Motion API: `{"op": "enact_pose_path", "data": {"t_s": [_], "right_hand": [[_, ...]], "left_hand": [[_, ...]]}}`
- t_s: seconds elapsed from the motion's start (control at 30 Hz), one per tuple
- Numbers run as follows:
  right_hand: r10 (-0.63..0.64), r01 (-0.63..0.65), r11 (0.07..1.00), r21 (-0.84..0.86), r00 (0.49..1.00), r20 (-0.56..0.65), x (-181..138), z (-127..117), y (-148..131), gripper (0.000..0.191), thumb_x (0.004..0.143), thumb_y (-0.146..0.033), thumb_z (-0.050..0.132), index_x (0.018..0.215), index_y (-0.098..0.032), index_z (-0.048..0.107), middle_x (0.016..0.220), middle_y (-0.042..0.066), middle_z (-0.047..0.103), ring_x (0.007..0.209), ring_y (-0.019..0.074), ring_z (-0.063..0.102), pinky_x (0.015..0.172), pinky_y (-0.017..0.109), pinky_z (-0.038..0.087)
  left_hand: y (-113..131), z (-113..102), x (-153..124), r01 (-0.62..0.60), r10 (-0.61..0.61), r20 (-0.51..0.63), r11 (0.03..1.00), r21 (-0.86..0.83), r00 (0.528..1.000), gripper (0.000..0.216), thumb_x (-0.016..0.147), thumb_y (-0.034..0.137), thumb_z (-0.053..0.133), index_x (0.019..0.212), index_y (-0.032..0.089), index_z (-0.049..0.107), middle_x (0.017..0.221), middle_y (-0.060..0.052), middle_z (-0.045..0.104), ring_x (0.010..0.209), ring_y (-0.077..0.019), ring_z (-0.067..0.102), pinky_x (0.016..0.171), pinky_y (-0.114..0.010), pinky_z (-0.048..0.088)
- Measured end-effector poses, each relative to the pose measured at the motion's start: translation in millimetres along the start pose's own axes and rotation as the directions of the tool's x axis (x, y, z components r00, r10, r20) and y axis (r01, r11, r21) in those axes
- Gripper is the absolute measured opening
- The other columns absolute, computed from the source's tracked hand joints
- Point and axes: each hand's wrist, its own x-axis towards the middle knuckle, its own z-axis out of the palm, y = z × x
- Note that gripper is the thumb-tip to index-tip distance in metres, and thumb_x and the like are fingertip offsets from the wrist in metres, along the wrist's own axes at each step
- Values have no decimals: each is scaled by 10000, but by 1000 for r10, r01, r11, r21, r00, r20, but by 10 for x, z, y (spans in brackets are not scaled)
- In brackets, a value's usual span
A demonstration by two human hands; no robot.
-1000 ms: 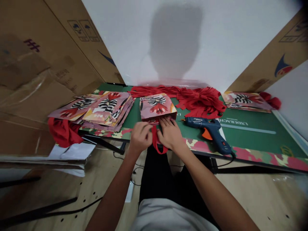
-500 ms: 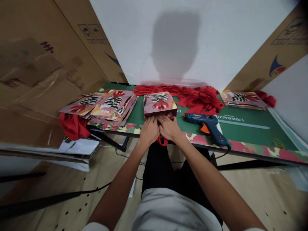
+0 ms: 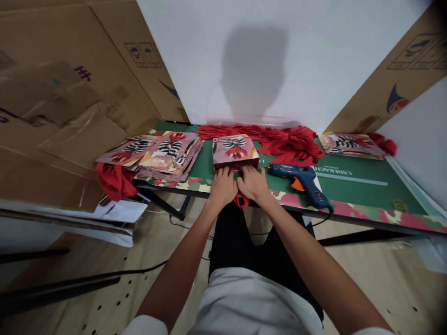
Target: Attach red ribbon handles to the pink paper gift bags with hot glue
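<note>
A pink paper bag (image 3: 235,151) printed with a zebra-striped figure and red flower lies at the table's near edge, its dark opening facing me. My left hand (image 3: 223,187) rests at that opening with its fingers stretched forward, tips against the bag's near part. Beside it, my right hand (image 3: 253,184) lies palm down with fingers spread, also touching the near part of the bag. A red ribbon handle (image 3: 240,201) loops out below and between both hands. What lies under my palms is hidden. To the right of my right hand is a blue glue gun (image 3: 301,181) with an orange trigger.
A stack of printed bags (image 3: 171,156) stands left, with red ribbon (image 3: 117,181) hanging over the edge. Red ribbons (image 3: 291,143) lie piled along the back. Another bag (image 3: 352,143) lies right. Cardboard (image 3: 115,93) flanks the green table (image 3: 349,190); the glue gun's cord hangs over its front.
My hands have drawn slightly back from the bag's opening, and more of their fingers show. My right fingers have spread. The whole view has shifted a little.
</note>
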Motion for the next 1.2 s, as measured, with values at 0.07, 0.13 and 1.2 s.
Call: {"op": "enact_pose_path", "data": {"t_s": [0.07,0.13,1.2], "right_hand": [[-22,22,1000,2,1000,14,-12,-13,34,524,1019,-277,457,1482,-104,631,1603,198,606,1498,313,533,1256,487,311],[-12,12,1000,-4,1000,9,-30,-10,54,581,1040,-288,436,1566,-76,564,1661,204,543,1546,307,487,1259,475,311],[-97,97,995,-7,993,68,-95,-35,80,603,1074,-298,387,1644,-161,529,1713,107,495,1598,278,426,1294,615,254]], "left_hand": [[38,-10,-4,21,-21,5,1000,13,1000,501,989,196,462,1438,41,620,1495,-252,601,1333,-385,571,1174,-544,472],[69,-1,-16,45,-45,2,999,21,999,506,991,197,472,1452,33,603,1493,-252,598,1347,-380,567,1199,-529,454],[70,69,-98,106,-106,-75,994,-8,992,526,995,235,506,1458,-3,583,1507,-300,592,1462,-400,545,1261,-555,428]]}}
